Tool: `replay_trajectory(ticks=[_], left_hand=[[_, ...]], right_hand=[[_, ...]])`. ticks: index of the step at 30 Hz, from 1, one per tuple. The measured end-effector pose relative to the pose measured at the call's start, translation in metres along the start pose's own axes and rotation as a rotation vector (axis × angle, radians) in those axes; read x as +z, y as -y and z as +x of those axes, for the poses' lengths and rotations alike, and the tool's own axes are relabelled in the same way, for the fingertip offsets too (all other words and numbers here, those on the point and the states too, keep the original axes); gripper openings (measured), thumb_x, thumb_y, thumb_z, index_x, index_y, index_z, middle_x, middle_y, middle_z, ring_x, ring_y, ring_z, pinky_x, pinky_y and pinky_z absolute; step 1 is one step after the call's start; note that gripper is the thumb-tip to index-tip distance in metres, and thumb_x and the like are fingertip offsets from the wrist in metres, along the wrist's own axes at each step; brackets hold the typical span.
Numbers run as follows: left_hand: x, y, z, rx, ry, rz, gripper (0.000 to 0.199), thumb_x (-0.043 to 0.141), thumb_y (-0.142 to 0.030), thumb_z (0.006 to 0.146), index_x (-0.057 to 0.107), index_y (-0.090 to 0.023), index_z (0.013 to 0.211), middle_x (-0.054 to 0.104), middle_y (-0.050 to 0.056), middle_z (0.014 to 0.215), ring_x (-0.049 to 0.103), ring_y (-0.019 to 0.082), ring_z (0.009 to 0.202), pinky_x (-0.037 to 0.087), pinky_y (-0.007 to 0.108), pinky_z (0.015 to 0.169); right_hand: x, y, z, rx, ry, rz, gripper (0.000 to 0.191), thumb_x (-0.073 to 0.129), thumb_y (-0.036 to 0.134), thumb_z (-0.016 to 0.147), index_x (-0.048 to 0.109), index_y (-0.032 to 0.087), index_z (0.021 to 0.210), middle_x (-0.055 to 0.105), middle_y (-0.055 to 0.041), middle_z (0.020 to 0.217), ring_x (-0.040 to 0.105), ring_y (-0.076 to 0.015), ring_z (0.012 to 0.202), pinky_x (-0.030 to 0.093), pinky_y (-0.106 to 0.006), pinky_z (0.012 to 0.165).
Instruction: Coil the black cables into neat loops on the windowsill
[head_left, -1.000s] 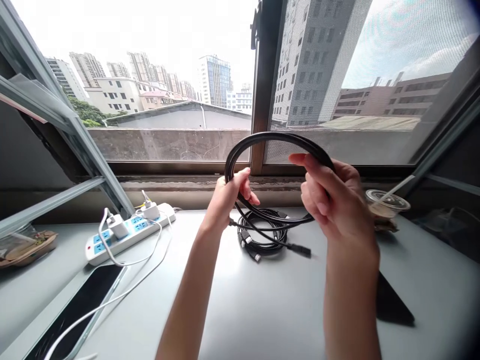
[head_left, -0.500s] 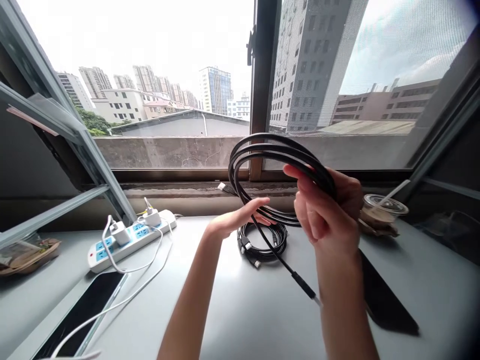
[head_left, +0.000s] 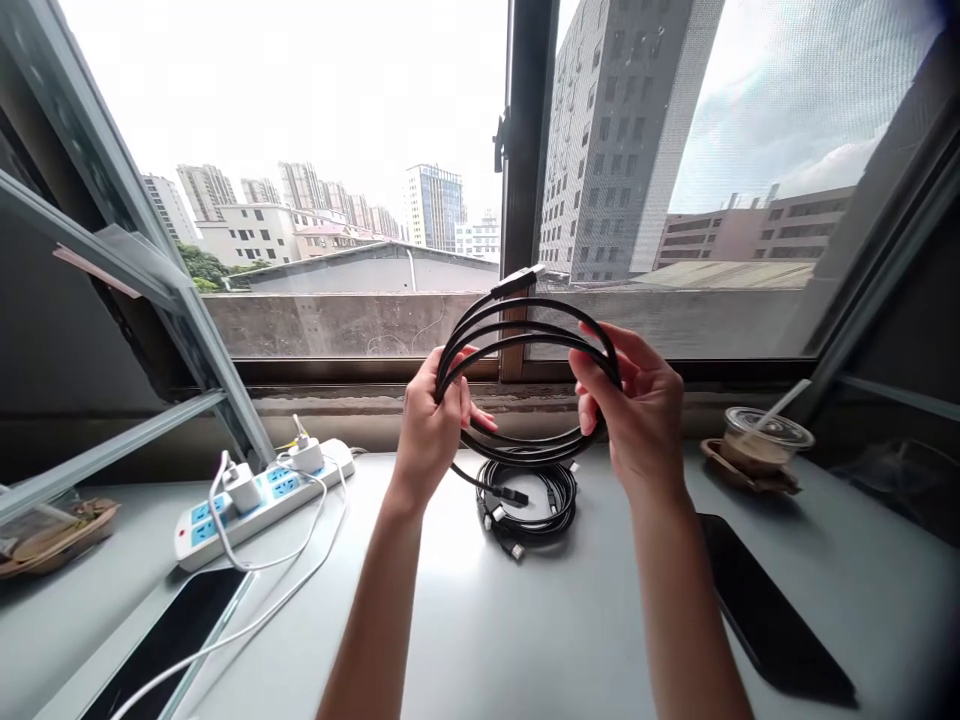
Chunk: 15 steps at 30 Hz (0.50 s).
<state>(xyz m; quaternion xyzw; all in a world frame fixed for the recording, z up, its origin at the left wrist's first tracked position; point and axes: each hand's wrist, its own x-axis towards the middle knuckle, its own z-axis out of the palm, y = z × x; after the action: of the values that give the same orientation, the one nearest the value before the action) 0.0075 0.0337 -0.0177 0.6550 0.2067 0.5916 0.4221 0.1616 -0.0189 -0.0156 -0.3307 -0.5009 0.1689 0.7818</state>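
Observation:
A black cable, wound into several loose loops, is held up between both hands above the desk. My left hand is closed round the left side of the loops. On the right side, my right hand grips the same loops between thumb and fingers. One plug sticks up at the top of the loops, pointing right. The other end hangs below at the left. Beneath, on the desk, lies a pile of coiled black cables with light metal plugs showing.
A white power strip with chargers and white cords stands at the left, near a tablet-like device. To the right are a black phone-like slab and a lidded drink cup in a brown holder. A window is behind.
My left hand has gone from open beside the loops to closed round their left side. The loops and my right hand have shifted left, and one plug now points up at the top.

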Motion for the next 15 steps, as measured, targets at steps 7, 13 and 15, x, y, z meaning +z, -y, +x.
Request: replay_trajectory(ticks=[7, 13, 15], left_hand=[[-0.007, -0.007, -0.003, 0.061, -0.017, 0.068, 0.047, 0.054, -0.029, 0.086, 0.046, -0.018, 0.131, 0.054, -0.007, 0.052, 0.051, 0.009, 0.034, 0.049, 0.020, 0.037], [-0.014, -0.014, -0.008, -0.026, 0.079, 0.132, 0.035, 0.063, -0.034, 0.080, 0.064, -0.012, 0.106, 0.041, -0.009, 0.041, 0.035, 0.005, 0.030, 0.048, 0.020, 0.036], [-0.015, -0.016, -0.008, -0.003, 0.073, 0.170, 0.032, 0.066, -0.034, 0.078, 0.066, -0.014, 0.103, 0.036, -0.009, 0.041, 0.031, 0.004, 0.032, 0.044, 0.018, 0.034]], right_hand=[[-0.001, 0.000, -0.001, -0.178, -0.030, -0.299, 0.030, 0.074, 0.031, 0.070, 0.067, 0.025, 0.097, 0.060, 0.0038, 0.068, 0.049, -0.0059, 0.037, 0.042, -0.019, 0.032], [-0.002, -0.002, -0.004, -0.198, -0.029, -0.447, 0.022, 0.071, 0.032, 0.073, 0.070, 0.022, 0.092, 0.062, 0.0015, 0.068, 0.051, -0.0076, 0.039, 0.040, -0.019, 0.031], [-0.003, -0.004, -0.003, -0.234, 0.012, -0.527, 0.024, 0.070, 0.032, 0.075, 0.070, 0.022, 0.096, 0.065, -0.0015, 0.084, 0.053, -0.0069, 0.043, 0.042, -0.020, 0.035]])
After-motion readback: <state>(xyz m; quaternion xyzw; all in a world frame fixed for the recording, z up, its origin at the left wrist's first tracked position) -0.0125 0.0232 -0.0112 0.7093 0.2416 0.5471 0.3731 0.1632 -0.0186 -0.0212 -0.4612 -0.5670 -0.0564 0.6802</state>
